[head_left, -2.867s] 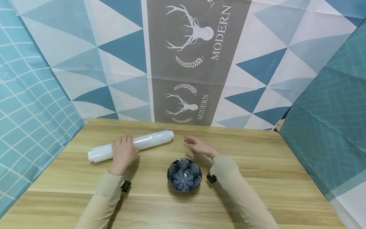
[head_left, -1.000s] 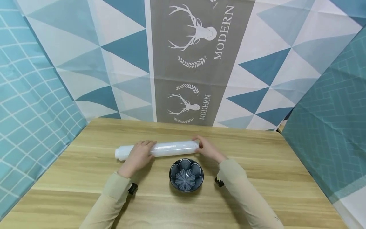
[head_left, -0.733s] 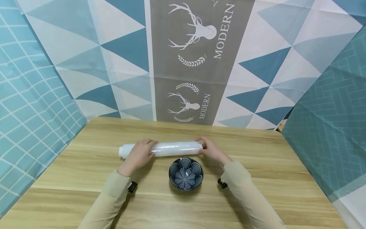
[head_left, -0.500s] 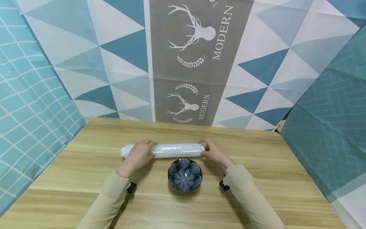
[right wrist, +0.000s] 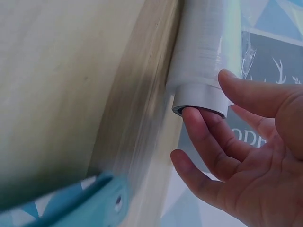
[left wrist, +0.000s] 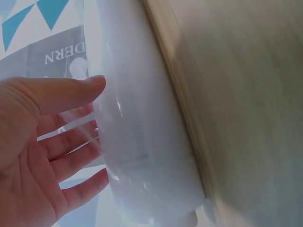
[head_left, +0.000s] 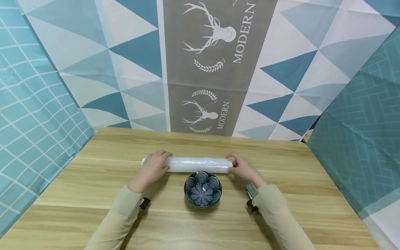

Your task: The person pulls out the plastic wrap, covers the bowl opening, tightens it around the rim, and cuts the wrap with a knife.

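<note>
A white roll of cling film (head_left: 200,164) lies level across the table behind a dark blue flower-patterned bowl (head_left: 203,190). My left hand (head_left: 153,167) grips the roll near its left end, fingers over the far side and thumb in front. In the left wrist view, the thumb and fingertips meet the film-wrapped surface. At the other end, my right hand (head_left: 245,169) holds the roll between thumb and fingers. The right wrist view shows the thumb beside the core tube (right wrist: 202,98) and a fingertip at its hollow opening.
Beside my right wrist lies a teal, narrow tool (head_left: 250,191), partly hidden by the sleeve; its rounded end (right wrist: 116,201) shows close up in the right wrist view. Patterned cloth walls (head_left: 200,69) stand behind and on both sides of the wooden table (head_left: 175,229).
My right hand, free at first, has taken the roll's right end. The roll has turned level and slid rightward. The teal tool has come out from under the right forearm.
</note>
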Demonstrator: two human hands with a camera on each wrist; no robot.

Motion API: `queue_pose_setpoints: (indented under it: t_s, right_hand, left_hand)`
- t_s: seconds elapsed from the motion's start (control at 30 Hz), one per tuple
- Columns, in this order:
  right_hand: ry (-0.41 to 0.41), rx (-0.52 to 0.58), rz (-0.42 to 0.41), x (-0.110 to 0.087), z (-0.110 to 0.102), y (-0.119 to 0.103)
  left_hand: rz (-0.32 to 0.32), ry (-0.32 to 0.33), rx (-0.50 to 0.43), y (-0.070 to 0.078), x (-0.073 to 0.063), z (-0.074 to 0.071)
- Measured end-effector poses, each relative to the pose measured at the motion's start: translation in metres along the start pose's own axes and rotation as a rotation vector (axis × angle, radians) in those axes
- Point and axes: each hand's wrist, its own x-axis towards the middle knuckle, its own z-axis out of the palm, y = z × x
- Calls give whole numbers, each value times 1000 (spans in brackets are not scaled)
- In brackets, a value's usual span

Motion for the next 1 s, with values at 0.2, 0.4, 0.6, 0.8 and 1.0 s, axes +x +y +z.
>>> queue_pose_setpoints:
  t_s: [0.2,0.4,0.6,0.8,1.0]
  right_hand:
    - [12,-30,9,-10,-5,7]
    - [24,-75,37,-21,-13,13]
    - [37,-139,60,-27,-18,10]
    - [119,-387,2,-25,-12,1]
    - [79,-409,-105,-13,0,-3]
  left_hand:
    - [8,7,-14,1,0,-1]
    - [40,6,-18,5,2,1]
    - [61,7,-15,9,2,1]
    - [59,5,-12,9,2,2]
    - [58,2,-21,9,1,4]
